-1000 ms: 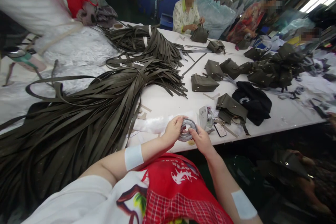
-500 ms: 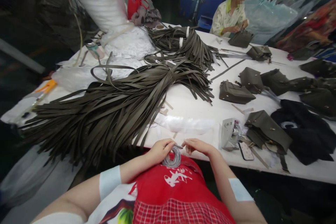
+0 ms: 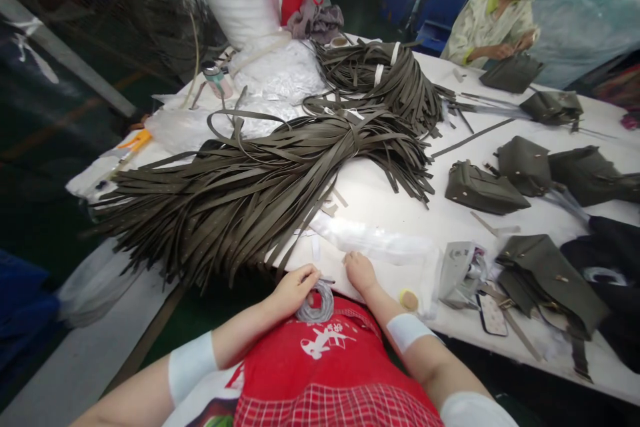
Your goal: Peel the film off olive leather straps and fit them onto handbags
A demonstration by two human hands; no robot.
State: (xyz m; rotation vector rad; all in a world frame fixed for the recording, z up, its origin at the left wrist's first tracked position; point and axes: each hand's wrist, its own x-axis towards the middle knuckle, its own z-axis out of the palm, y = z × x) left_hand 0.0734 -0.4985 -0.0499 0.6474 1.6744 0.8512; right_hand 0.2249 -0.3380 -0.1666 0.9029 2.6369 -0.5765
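Note:
My left hand is closed, its fingertips pinching a grey coil that looks like wound cord. The coil hangs against the red apron, and a short dark tip sticks out by the fingers. My right hand rests at the near edge of the white table, its fingers curled down. What they hold, if anything, is hidden. Just beyond both hands lies a sheet of clear plastic. A large bundle of dark olive straps spreads out to the left of my hands.
A second strap bundle with white ties lies behind. Several olive bags and a phone are at right. A small round yellow-rimmed piece sits by my right forearm. Across the table, a person handles a bag.
My right hand has moved away from the coil and forward onto the table edge, its fingers now curled. My left hand keeps the coil. The view has swung slightly, shifting the table contents.

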